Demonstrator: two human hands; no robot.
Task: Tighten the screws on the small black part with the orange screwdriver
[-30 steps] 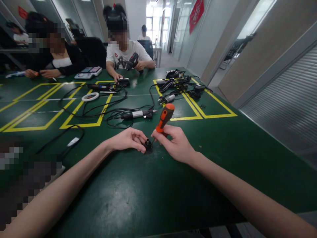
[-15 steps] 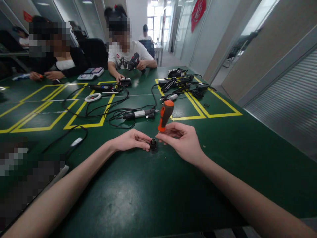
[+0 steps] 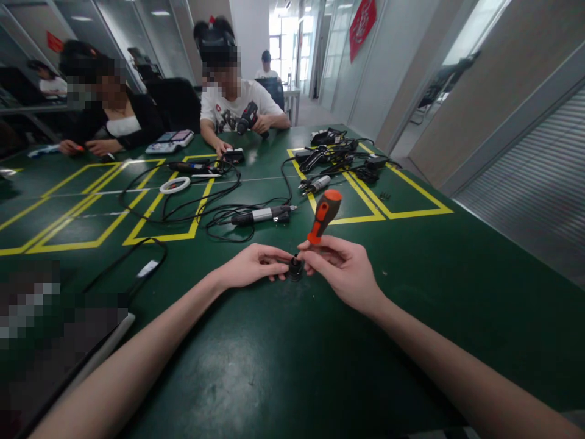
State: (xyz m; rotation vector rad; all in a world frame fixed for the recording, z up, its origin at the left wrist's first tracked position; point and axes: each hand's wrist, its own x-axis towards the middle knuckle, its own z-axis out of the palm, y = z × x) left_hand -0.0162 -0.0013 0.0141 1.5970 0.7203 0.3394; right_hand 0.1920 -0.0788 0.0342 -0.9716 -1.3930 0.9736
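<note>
My left hand is closed, its fingertips pinching the side of a small black cylindrical part that stands on the green table. In my right hand is a screwdriver with an orange and dark grey handle. The thumb and fingers pinch it low, near the shaft, and the handle leans up to the right. Its tip is at the top opening of the black part; how deep it reaches I cannot tell.
Beyond my hands lies a corded electric screwdriver amid loose black cables. Further tools and cables are piled at the back right. A white ring lies left. Across the table a person holds a power drill; another person sits further left.
My right hand has brought the screwdriver tip over to the black part's opening, and the handle now leans further right. The whole view has shifted slightly.
</note>
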